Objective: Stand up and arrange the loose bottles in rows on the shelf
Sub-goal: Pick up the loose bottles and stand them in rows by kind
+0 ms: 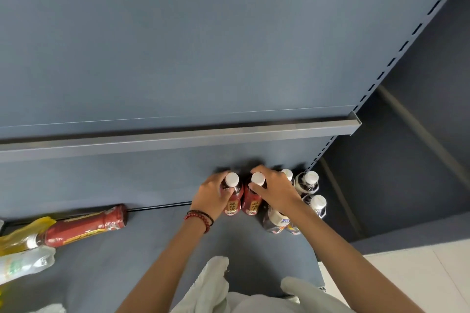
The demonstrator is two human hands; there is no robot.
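**Hands, centre of frame.** The left hand [212,195] was wrapped round the shoulder of the first red-labelled bottle [232,199], with the thumb across its front. The right hand [276,192] was curled over the neck of the second red-labelled bottle [251,202], fingers beside its white cap. The hands were near each other, each clamped on its own bottle.

**Position of the pair.** Both bottles stood upright, side by side and apparently touching. They were at the rear of the lower shelf [152,249], close to the back panel [127,180].

**Judgement.** A grip high on each bottle lets it be steered and squared with its base on the shelf. The pair appeared meant to sit beside the standing group on the right and so extend a row.

**Right of centre.** The clear bottles [310,180], white-capped, stood upright in a tight block by the right-hand upright. One was partly hidden under the right wrist.

**Lower left of frame.** Three bottles lay on their sides: a long red bottle [86,226], a yellow-labelled bottle [23,236] and a pale bottle [23,264]. These were outstanding work.

**Other.** Beaded bracelets [199,218] sat on the left wrist, clear of the bottles. The upper shelf [178,141] overhung the work, which probably explained the low, forward reach.
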